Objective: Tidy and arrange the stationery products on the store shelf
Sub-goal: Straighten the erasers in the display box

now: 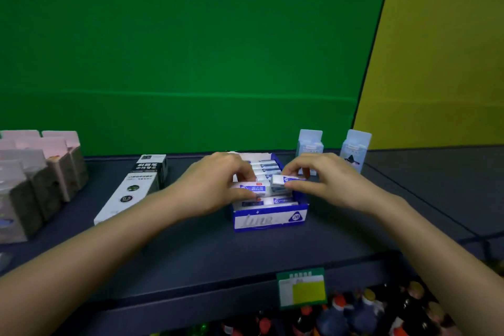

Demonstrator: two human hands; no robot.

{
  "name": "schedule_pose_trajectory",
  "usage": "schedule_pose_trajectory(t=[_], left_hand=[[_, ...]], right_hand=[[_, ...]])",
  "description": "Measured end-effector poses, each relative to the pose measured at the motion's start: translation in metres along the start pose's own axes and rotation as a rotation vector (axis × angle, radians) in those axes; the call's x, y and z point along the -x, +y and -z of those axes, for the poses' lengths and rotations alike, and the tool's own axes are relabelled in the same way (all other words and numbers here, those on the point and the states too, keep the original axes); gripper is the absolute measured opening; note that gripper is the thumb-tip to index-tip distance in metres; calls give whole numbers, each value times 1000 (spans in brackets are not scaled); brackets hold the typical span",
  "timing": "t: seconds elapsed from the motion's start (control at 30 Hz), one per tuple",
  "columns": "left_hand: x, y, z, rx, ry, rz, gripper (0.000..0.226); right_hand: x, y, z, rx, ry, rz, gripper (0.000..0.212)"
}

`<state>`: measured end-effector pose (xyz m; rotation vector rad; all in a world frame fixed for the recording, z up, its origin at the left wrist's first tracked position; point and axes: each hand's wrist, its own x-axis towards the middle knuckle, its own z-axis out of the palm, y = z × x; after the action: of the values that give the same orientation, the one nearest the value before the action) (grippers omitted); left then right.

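Observation:
A blue and white eraser box (268,218) marked 2B stands open on the dark shelf (207,251), packed with several white and blue erasers. My left hand (215,183) reaches over the box's left side and pinches one eraser (252,189) lying on top of the rows. My right hand (321,177) comes in from the right and pinches another eraser (286,180) between thumb and fingers, just above the box's middle. The rear rows of erasers (266,166) show between my hands.
A long white and black refill box (131,191) lies left of the eraser box. Pink and grey packs (38,174) stand in rows at far left. Two pale blue packs (311,144) stand behind. A green price tag (301,290) hangs on the shelf edge; bottles below.

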<state>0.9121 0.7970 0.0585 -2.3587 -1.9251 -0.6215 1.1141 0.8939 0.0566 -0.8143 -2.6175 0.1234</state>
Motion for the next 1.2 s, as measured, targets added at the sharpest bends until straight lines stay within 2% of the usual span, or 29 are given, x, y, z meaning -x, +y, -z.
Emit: schedule_pose_trajectory(t=[0.37,0.57,0.8,0.97,1.2], left_hand=[[-3,4,-28,32,87,244,27],[-4,7,-24,-15,27,204,24],[-3,3,-20,3,-13,167,22],[-3,0,-23,24,-1,141,23],[-7,-3,-25,35,-13,80,18]], right_hand=[[-15,11,-8,124,-67,206,30],[-18,9,-9,261,-93,260,31],[-18,8,-5,263,-170,237,31],[-17,3,-11,226,-132,219,24],[-15,12,-17,39,-93,190,17]])
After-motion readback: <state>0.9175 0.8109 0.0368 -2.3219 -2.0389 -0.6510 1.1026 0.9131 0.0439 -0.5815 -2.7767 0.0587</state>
